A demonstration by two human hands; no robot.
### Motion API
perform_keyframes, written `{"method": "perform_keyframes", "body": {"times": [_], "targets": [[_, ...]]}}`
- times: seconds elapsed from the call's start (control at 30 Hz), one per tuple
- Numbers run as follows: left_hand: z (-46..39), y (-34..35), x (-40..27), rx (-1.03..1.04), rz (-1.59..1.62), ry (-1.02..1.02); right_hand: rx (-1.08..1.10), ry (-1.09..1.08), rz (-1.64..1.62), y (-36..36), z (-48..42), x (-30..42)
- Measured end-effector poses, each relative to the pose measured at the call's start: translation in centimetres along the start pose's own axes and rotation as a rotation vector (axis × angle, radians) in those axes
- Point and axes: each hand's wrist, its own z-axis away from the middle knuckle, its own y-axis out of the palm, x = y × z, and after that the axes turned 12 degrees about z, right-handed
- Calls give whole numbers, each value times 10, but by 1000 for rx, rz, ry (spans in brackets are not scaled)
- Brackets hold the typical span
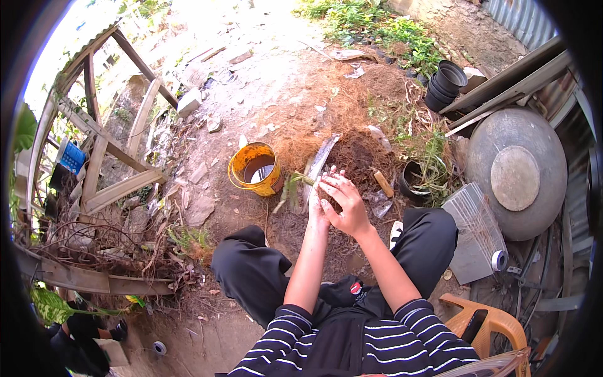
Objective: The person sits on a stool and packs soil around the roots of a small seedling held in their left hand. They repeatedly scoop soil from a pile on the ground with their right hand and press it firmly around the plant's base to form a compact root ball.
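Observation:
My left hand [318,207] and my right hand [347,205] are cupped together in front of my knees, around a clump of dark soil or fibre [330,197]. A green plant cutting [301,179] sticks out to the left past my left fingers; its lower end is hidden. Bits of soil cling to my fingers. Just beyond the hands lies a heap of dark soil and brown fibre [355,153], with a pale strip of sheet [322,155] along its left side. A wooden handle [384,184] rests at the heap's right edge.
Left of my hands stands a yellow bucket [271,184] holding brownish liquid. To the right are a black pot [411,179], a large round grey vessel [490,136], a grey panel [464,231] and stacked black pots [443,85]. A wooden frame [122,155] leans at left.

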Motion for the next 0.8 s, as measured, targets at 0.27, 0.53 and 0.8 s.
{"method": "perform_keyframes", "body": {"times": [0.27,0.53,0.8], "targets": [[-6,-29,-2,40,38,-135,-47,-7,82,31,24,-21],[-1,20,-2,-260,-193,-80,-154,347,-193,19,12,-25],[-6,20,13,-191,-323,180,-192,843,-826,33,20,-26]]}}
